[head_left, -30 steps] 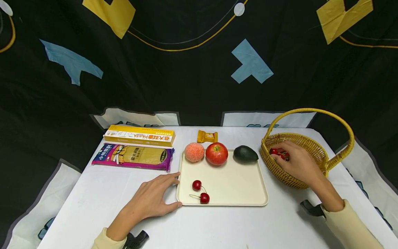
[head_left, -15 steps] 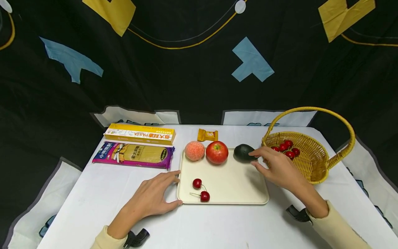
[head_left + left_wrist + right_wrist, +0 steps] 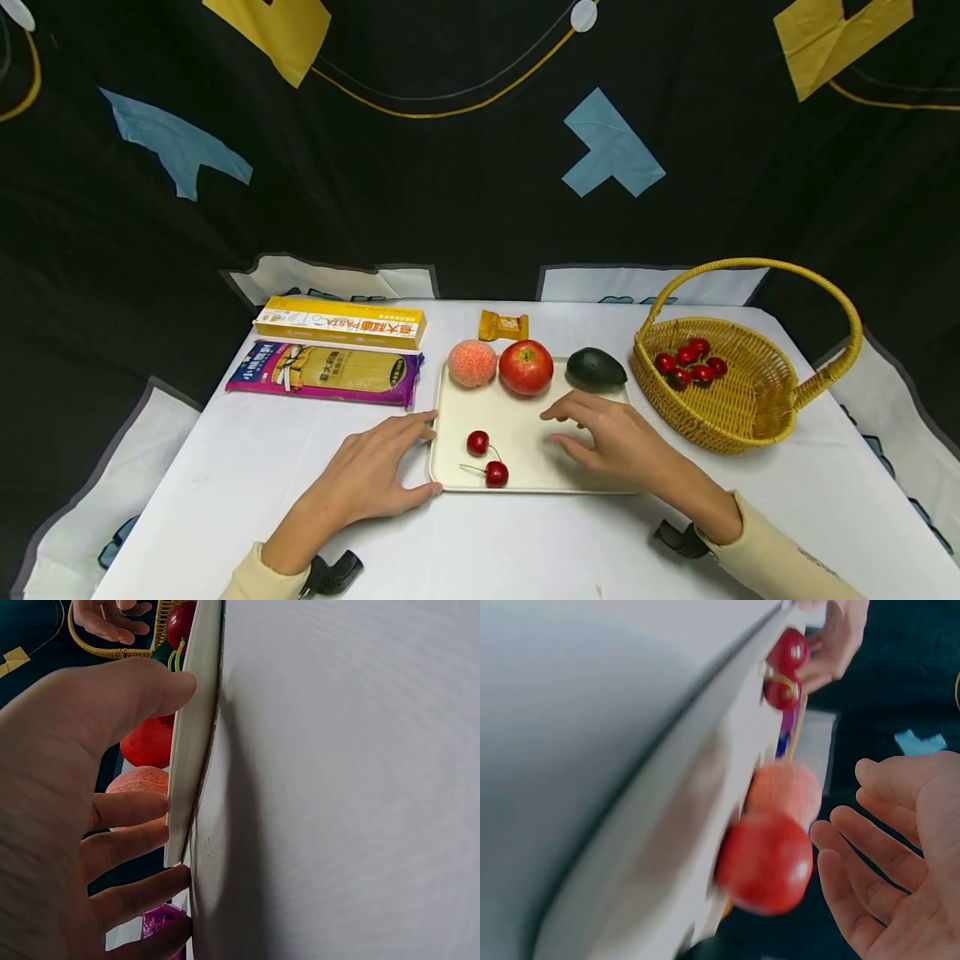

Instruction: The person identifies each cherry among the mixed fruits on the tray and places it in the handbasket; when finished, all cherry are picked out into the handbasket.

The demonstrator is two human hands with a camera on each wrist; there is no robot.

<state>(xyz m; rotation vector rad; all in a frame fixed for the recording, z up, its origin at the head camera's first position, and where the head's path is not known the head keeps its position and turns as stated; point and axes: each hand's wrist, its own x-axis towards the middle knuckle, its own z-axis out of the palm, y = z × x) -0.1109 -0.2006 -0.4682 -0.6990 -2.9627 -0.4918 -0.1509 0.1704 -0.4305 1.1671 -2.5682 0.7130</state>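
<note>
A cream tray (image 3: 525, 490) lies on the table in the head view. My left hand (image 3: 365, 472) touches its left edge, thumb and fingers spread along the rim. Over the tray's right half hovers my right hand (image 3: 611, 437), fingers relaxed and holding nothing. Left of that hand, two stemmed cherries lie on the tray, an upper cherry (image 3: 477, 442) and a lower cherry (image 3: 497, 474). Along the tray's back side sit a rough pinkish-orange fruit (image 3: 472, 363), a red apple (image 3: 527, 367) and a dark green avocado (image 3: 596, 369). The right wrist view shows the apple (image 3: 766, 862) beyond the open palm.
At right stands a wicker basket (image 3: 750, 408) with a tall arched handle, holding several cherries (image 3: 688, 357). A yellow pasta box (image 3: 341, 323) and a purple noodle packet (image 3: 326, 372) lie at back left. Behind the apple is a small orange wrapped snack (image 3: 503, 326).
My right hand let go of cherries inside the basket, then moved left past the avocado to above the tray. My left hand stayed at the tray's edge.
</note>
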